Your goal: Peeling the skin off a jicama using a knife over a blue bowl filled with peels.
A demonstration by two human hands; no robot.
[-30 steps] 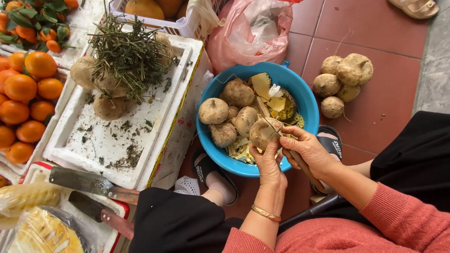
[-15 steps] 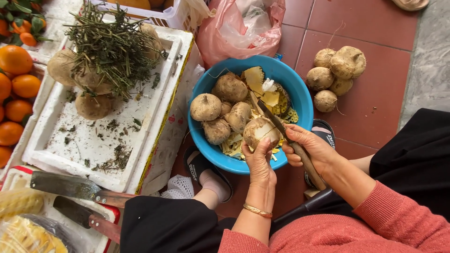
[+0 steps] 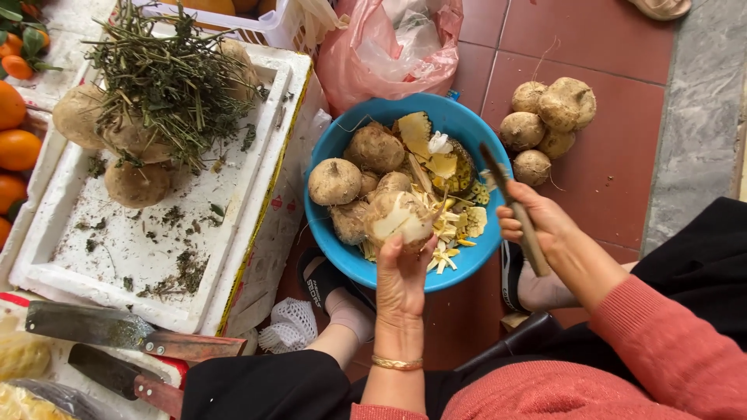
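Observation:
My left hand (image 3: pixel 401 272), a gold bracelet on its wrist, holds a partly peeled brown root (image 3: pixel 398 218) over the blue bowl (image 3: pixel 469 118). My right hand (image 3: pixel 538 224) grips a knife (image 3: pixel 502 180) by its wooden handle, blade pointing up and away, a short way to the right of the root and clear of it. Inside the bowl lie several unpeeled roots (image 3: pixel 334 181) and pale peelings (image 3: pixel 453 227).
More roots (image 3: pixel 548 124) are piled on the red tile floor to the right. A white foam tray (image 3: pixel 140 257) on the left holds roots and cut green stems (image 3: pixel 171 78). Two cleavers (image 3: pixel 117 330) lie at lower left. Oranges (image 3: pixel 15 148) and a pink bag (image 3: pixel 397 47) are nearby.
The knife was cutting at the root; now my right hand has drawn it off to the right. My left hand still holds the root over the bowl.

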